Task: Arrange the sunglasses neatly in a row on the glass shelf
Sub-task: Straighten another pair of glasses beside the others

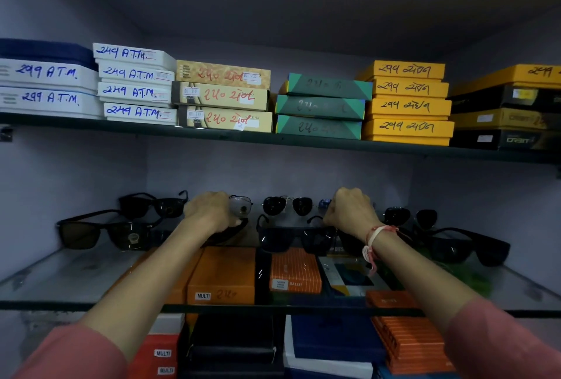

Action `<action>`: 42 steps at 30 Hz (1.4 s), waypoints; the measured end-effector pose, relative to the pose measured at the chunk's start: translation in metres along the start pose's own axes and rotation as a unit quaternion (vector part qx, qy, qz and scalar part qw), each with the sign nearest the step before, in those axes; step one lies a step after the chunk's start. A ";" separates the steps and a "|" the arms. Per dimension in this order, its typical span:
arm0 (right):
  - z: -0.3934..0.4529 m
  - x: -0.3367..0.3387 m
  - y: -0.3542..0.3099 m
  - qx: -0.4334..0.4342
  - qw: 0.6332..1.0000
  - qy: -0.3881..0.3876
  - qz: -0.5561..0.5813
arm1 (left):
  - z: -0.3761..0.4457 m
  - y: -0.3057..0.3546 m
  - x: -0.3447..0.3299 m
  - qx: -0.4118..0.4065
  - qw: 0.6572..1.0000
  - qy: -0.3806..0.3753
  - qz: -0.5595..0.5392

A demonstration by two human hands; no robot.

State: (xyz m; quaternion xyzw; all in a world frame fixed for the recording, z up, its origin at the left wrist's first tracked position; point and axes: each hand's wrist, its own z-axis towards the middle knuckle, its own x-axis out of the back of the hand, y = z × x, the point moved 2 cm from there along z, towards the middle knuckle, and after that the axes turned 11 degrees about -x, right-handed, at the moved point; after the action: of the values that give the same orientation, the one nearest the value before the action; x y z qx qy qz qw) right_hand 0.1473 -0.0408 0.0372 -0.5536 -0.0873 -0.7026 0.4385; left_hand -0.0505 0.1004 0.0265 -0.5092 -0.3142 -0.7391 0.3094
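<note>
Several pairs of dark sunglasses stand on the glass shelf (69,275). My left hand (209,211) is closed around a thin-rimmed pair with greyish lenses (241,205) at the back. My right hand (352,211) is closed near the back row; a blue-lensed pair (324,203) peeks out just left of it, and whether the hand holds it I cannot tell. Between my hands sits an aviator pair (287,205), with a black square pair (291,237) in front. Two black pairs (100,231) (154,204) stand at the left, and others (470,246) (409,216) at the right.
Stacked labelled boxes fill the upper shelf (273,138): white ones (133,91) at left, yellow ones (406,105) at right. Orange and dark boxes (224,275) show through the glass from the shelf below. Side walls close the niche on both sides.
</note>
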 end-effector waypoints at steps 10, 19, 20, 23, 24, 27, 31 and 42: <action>-0.018 0.005 -0.050 0.099 0.991 0.047 0.072 | -0.010 -0.031 0.007 -0.068 0.998 0.011 0.008; -0.033 -0.017 -0.116 0.196 0.967 -0.060 0.149 | -0.028 -0.058 0.036 -0.170 0.983 0.071 -0.019; -0.034 -0.019 -0.119 0.196 0.969 -0.054 0.140 | -0.029 -0.061 0.037 -0.173 0.982 0.076 -0.022; -0.038 -0.020 -0.126 0.198 0.972 -0.027 0.122 | -0.033 -0.070 0.038 -0.175 0.978 0.096 -0.058; -0.039 -0.019 -0.128 0.196 0.974 -0.010 0.118 | -0.033 -0.073 0.038 -0.172 0.977 0.108 -0.072; -0.041 -0.018 -0.131 0.172 0.978 0.037 0.112 | -0.031 -0.082 0.037 -0.138 0.978 0.125 -0.095; -0.040 -0.018 -0.130 0.118 0.984 0.043 0.125 | -0.026 -0.091 0.038 -0.072 0.976 0.145 -0.144; -0.037 -0.051 -0.129 0.050 0.997 -0.036 0.043 | -0.014 -0.096 0.023 0.077 0.995 0.068 -0.011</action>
State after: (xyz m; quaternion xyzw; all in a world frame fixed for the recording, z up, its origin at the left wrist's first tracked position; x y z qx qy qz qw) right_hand 0.0295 0.0402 0.0264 -0.5590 -0.1143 -0.6573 0.4923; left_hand -0.1394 0.1451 0.0306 -0.4286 -0.3539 -0.7492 0.3601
